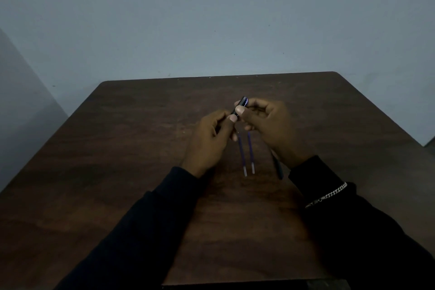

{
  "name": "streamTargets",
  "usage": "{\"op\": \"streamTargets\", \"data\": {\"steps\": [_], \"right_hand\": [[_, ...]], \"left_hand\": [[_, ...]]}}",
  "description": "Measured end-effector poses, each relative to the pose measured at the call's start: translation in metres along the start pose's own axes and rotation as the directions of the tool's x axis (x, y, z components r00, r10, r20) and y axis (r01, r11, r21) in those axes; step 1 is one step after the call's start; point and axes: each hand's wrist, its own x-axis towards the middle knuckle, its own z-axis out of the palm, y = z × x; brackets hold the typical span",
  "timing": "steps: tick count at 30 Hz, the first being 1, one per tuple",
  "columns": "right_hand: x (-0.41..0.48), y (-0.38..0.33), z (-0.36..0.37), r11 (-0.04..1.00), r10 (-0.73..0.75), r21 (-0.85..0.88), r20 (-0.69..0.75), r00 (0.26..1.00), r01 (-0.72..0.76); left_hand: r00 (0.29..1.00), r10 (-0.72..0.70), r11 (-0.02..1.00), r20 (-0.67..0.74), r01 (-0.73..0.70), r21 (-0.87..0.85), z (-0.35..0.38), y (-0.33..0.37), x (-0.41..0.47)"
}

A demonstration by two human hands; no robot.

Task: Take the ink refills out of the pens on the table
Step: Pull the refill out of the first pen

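The pen (240, 106) is held raised over the middle of the bench (141, 148), tilted, with its upper end pointing away and to the right. Only a short dark, glossy length shows between the two thumbs; the rest is hidden inside the hands. Judged from its look, it is a light, stiff plastic barrel, smooth enough to slip under a turning grip, so a firm pinch on each half close to the joint would serve best. Whether the barrel is already loosened cannot be told.

Two refills (247, 155) lie on the bench just below the hands, side by side and nearly parallel, pale tips toward the person. They appear thin and light, likely to bend if pressed, and best lifted by the middle. A further dark pen (277, 167) lies on the bench, partly hidden under the right wrist.

The left hand (209, 141) is closed around the lower end of the held pen, thumb pressed along it. The right hand (270, 125) is clamped on the upper end, thumb on top, fingers curled beneath. Both forearms, in dark sleeves, converge from the near edge; a chain bracelet (327, 195) sits on the right wrist.
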Motion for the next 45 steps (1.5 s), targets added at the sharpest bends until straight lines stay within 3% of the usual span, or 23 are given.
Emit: {"op": "streamTargets", "data": {"steps": [12, 19, 26, 28, 30, 32, 34, 37, 45], "right_hand": [[0.000, 0.002, -0.001, 0.994, 0.026, 0.102, -0.009, 1.000, -0.025], [-0.001, -0.002, -0.003, 0.996, 0.047, 0.073, -0.009, 0.999, -0.046], [0.007, -0.016, -0.033, 0.980, 0.096, 0.177, -0.039, 0.995, -0.088], [0.010, -0.018, -0.052, 0.983, 0.147, 0.115, -0.033, 0.989, -0.142], [0.012, -0.016, -0.070, 0.975, 0.205, -0.073, -0.045, 0.978, -0.208], [0.013, -0.010, -0.083, 0.902, 0.251, -0.342, -0.087, 0.964, -0.265], [0.015, -0.003, -0.088, 0.794, 0.322, -0.506, -0.122, 0.939, -0.338], [0.016, 0.002, -0.089, 0.704, 0.447, -0.551, -0.146, 0.883, -0.447], [0.020, 0.004, -0.080, 0.563, 0.579, -0.582, -0.228, 0.783, -0.587]], "left_hand": [[0.993, 0.105, 0.994, -0.058, -0.103, 0.042, 0.000, 0.006, 0.002], [0.997, 0.070, 0.996, -0.025, -0.068, 0.063, 0.005, -0.006, 0.000], [0.999, 0.050, 0.996, 0.000, -0.050, 0.069, 0.004, -0.005, -0.002], [1.000, 0.017, 0.999, -0.016, -0.016, 0.052, 0.002, -0.005, -0.003], [1.000, -0.016, 0.999, -0.022, 0.017, 0.049, 0.003, -0.005, -0.003], [0.999, -0.036, 0.998, -0.015, 0.037, 0.060, 0.003, -0.004, -0.003], [0.999, -0.038, 0.996, -0.014, 0.039, 0.074, 0.003, -0.002, -0.003], [0.999, -0.045, 0.995, -0.016, 0.046, 0.086, 0.002, 0.000, -0.003], [0.999, -0.044, 0.997, -0.014, 0.045, 0.070, 0.001, 0.003, -0.005]]}}
